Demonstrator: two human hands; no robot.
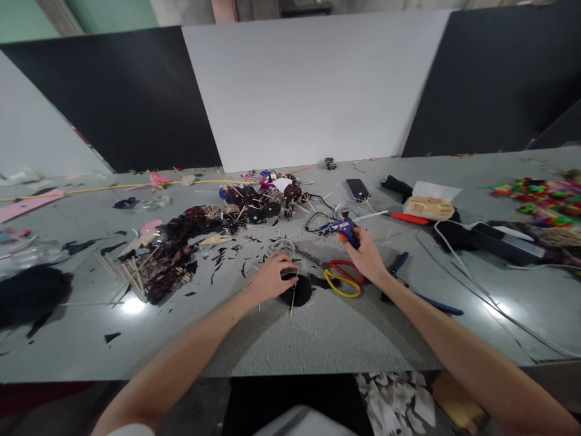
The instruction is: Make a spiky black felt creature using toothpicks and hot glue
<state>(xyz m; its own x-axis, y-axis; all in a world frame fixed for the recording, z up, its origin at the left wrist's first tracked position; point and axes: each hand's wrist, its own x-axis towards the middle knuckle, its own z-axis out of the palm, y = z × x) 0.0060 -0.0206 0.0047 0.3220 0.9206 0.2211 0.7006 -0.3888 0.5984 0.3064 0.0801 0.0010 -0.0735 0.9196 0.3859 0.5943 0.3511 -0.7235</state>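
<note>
In the head view my left hand (274,277) is closed at the upper left edge of a round black piece (301,293). Thin wooden sticks (293,297) lie across that piece, and my fingertips pinch at their upper end. My right hand (362,254) is wrapped round the handle of a blue glue gun (341,227), whose nozzle points left and whose white glue stick runs out to the right. Between my hands lie scissors (338,278) with one red and one yellow handle. Blue-handled pliers (399,272) rest under my right forearm.
Dark clusters with sticks (175,254) curve across the left and back. A phone (357,189), a tissue pack (429,207) and an orange-red cutter (409,218) lie at the right back. White cable (481,290) crosses the right side. Black scraps are scattered left.
</note>
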